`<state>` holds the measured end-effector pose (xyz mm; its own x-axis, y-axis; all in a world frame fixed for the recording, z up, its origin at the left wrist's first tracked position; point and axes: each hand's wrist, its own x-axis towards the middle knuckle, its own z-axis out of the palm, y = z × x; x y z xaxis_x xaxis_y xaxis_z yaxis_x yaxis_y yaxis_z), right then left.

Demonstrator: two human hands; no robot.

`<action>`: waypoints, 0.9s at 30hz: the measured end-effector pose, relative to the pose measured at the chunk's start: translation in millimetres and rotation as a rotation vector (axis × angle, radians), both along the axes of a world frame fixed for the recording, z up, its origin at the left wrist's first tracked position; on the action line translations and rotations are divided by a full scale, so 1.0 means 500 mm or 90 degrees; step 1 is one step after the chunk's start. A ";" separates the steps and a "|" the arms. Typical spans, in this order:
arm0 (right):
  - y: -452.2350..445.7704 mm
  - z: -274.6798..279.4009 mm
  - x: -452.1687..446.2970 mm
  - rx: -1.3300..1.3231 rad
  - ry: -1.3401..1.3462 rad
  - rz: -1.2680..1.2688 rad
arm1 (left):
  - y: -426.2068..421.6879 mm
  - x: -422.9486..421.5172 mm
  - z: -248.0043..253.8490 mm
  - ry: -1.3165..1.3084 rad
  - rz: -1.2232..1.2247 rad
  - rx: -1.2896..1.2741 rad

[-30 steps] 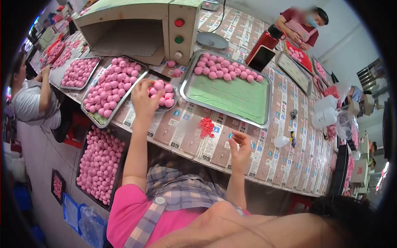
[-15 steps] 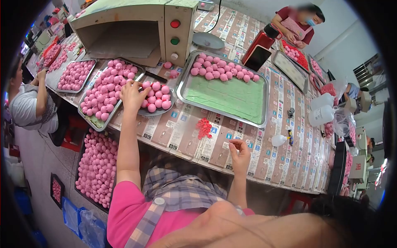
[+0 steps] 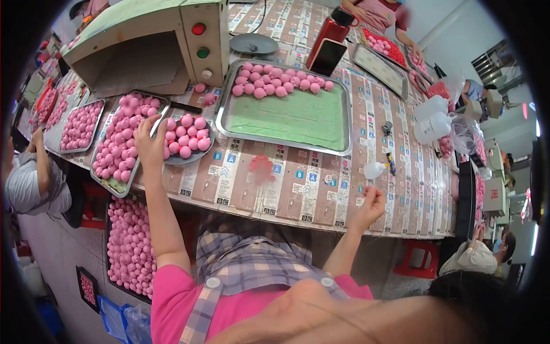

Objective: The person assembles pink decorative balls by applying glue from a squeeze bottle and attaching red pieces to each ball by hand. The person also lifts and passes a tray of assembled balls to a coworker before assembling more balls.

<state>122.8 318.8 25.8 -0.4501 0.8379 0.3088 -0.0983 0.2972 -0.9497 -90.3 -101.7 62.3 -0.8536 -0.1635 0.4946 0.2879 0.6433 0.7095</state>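
Note:
My left hand reaches down between a metal tray heaped with pink balls and a grey plate of larger pink balls. Its fingers are curved and apart, at the balls along the tray's edge. My right hand hovers over the table's front edge, just below a small white squeeze bottle. The fingers of that hand are curled together, and anything between them is too small to make out. A pile of small red pieces lies on the table between my hands.
A large tray holds a green sheet with rows of pink balls. Behind stand a machine with buttons, a phone and a red bottle. A crate of pink balls is below at left. Other people sit around.
The view has shifted, so the table appears further left. My left hand stays by the tray and plate, its fingers drawn in. My right hand has moved right towards the squeeze bottle, fingers curling.

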 end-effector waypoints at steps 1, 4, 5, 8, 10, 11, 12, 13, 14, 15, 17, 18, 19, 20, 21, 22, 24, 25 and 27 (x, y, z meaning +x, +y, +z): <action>0.017 -0.002 0.001 0.026 0.001 -0.060 | 0.031 0.014 0.010 -0.005 -0.045 0.081; 0.063 -0.012 -0.003 0.087 -0.024 -0.158 | 0.127 0.043 -0.028 -0.087 -0.228 0.093; 0.074 -0.020 -0.008 0.083 -0.047 -0.137 | 0.166 0.062 -0.023 -0.119 -0.291 0.056; 0.108 -0.053 -0.023 0.068 -0.099 -0.071 | 0.249 0.099 -0.028 -0.156 -0.375 -0.093; 0.134 -0.084 -0.030 0.056 -0.112 -0.019 | 0.277 0.105 -0.056 -0.094 -0.339 -0.156; 0.138 -0.082 -0.033 0.055 -0.117 0.006 | 0.286 0.107 -0.068 -0.065 -0.320 -0.188; 0.141 -0.081 -0.037 0.053 -0.124 0.032 | 0.292 0.106 -0.077 -0.086 -0.303 -0.209; 0.143 -0.079 -0.042 0.051 -0.129 0.059 | 0.296 0.107 -0.085 -0.116 -0.301 -0.196; 0.145 -0.079 -0.045 0.048 -0.136 0.062 | 0.300 0.111 -0.085 -0.147 -0.299 -0.184; 0.148 -0.080 -0.049 0.044 -0.142 0.066 | 0.305 0.113 -0.084 -0.176 -0.296 -0.171; 0.149 -0.077 -0.055 0.050 -0.169 0.059 | 0.312 0.116 -0.080 -0.212 -0.297 -0.143; 0.145 -0.071 -0.057 0.059 -0.190 0.047 | 0.314 0.118 -0.078 -0.231 -0.298 -0.129; 0.143 -0.065 -0.060 0.068 -0.209 0.037 | 0.315 0.118 -0.077 -0.230 -0.300 -0.135; 0.145 -0.062 -0.064 0.096 -0.242 0.032 | 0.316 0.118 -0.076 -0.229 -0.303 -0.142; 0.150 -0.059 -0.067 0.124 -0.276 0.026 | 0.316 0.119 -0.075 -0.229 -0.306 -0.148; 0.157 -0.058 -0.069 0.152 -0.309 0.020 | 0.317 0.119 -0.077 -0.231 -0.307 -0.148; 0.184 -0.063 -0.070 0.176 -0.367 0.034 | 0.319 0.118 -0.083 -0.232 -0.309 -0.146; 0.192 -0.067 -0.074 0.190 -0.394 0.042 | 0.320 0.117 -0.083 -0.235 -0.307 -0.134; 0.168 -0.046 -0.072 0.207 -0.381 0.012 | 0.322 0.118 -0.085 -0.242 -0.299 -0.109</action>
<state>86.6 402.9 2.6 -0.6357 0.7346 0.2371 0.4083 0.5807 -0.7043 -31.2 59.3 19.7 -0.9367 0.3256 0.1285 0.3148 0.6229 0.7161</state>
